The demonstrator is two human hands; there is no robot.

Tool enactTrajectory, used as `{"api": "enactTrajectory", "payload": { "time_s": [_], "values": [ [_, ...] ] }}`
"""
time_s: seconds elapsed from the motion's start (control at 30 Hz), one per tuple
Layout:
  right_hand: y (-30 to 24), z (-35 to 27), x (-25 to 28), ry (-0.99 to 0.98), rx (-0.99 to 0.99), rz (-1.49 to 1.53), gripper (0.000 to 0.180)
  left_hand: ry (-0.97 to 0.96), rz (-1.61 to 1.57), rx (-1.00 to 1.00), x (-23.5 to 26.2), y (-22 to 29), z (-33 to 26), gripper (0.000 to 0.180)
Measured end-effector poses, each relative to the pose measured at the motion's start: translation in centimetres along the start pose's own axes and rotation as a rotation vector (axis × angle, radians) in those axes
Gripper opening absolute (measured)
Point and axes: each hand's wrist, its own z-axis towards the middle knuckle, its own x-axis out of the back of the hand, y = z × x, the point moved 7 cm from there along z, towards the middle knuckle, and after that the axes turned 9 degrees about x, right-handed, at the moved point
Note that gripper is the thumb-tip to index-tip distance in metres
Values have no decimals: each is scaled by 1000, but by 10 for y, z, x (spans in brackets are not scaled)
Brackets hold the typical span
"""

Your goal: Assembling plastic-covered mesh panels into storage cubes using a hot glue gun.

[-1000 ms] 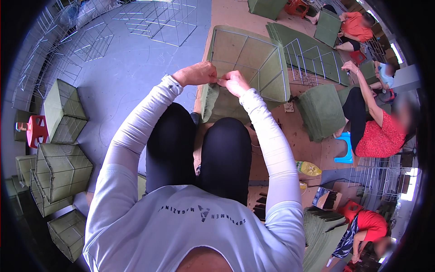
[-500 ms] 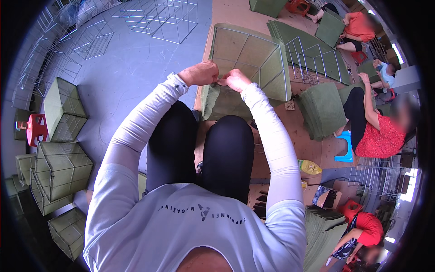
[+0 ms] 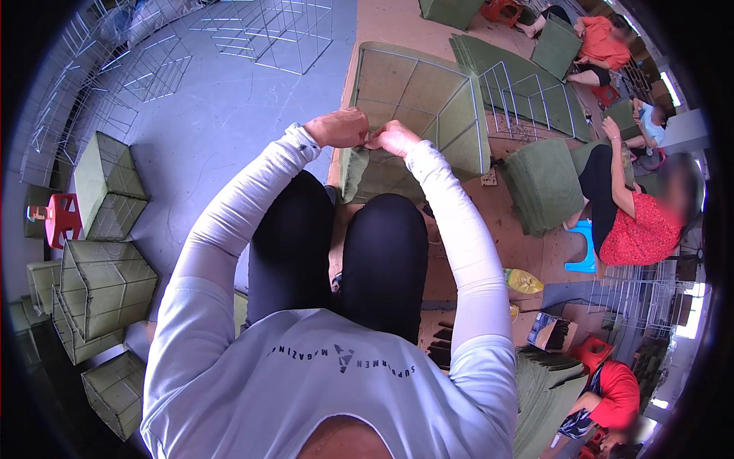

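In front of my knees stands a wire-framed box (image 3: 413, 79) lined with green felt-like fabric, its open side facing up. My left hand (image 3: 340, 128) is closed at the box's near left edge, its fingertips pinching the fabric by the wire. Right beside it my right hand (image 3: 395, 138) pinches the same edge between thumb and fingers. Just below both hands, a loose green fabric flap (image 3: 353, 174) hangs at the corner. Anything small, such as a thread or tie, between my fingertips is too fine to make out.
Bare wire frames (image 3: 294, 34) lie on the grey floor ahead; another wire frame (image 3: 531, 99) rests beyond the box. Stacked green fabric sheets (image 3: 539, 186) sit at right. Finished-looking green boxes (image 3: 111, 287) and a red stool (image 3: 63, 219) stand at left. Several co-workers sit at right.
My hands have shifted only slightly at the same edge, and the box's far side has moved a little. At right, co-workers' arms and bodies have changed position.
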Motion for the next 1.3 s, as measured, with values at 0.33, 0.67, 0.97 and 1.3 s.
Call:
{"api": "enactTrajectory", "payload": {
  "time_s": [0.33, 0.67, 0.97, 1.3],
  "values": [
    [-22, -11, 11, -141, 140, -98, 36, -12, 9, -5, 1, -1, 0, 15],
    [-18, -63, 46, -56, 327, -131, 29, 15, -95, 30, 4, -3, -6, 15],
    [-16, -67, 62, 150, 315, -98, 23, 46, -124, 7, 1, -7, -5, 15],
    [0, -167, 164, 748, 629, 494, 15, 19, -118, 26, 1, -10, -6, 13]
  ]
}}
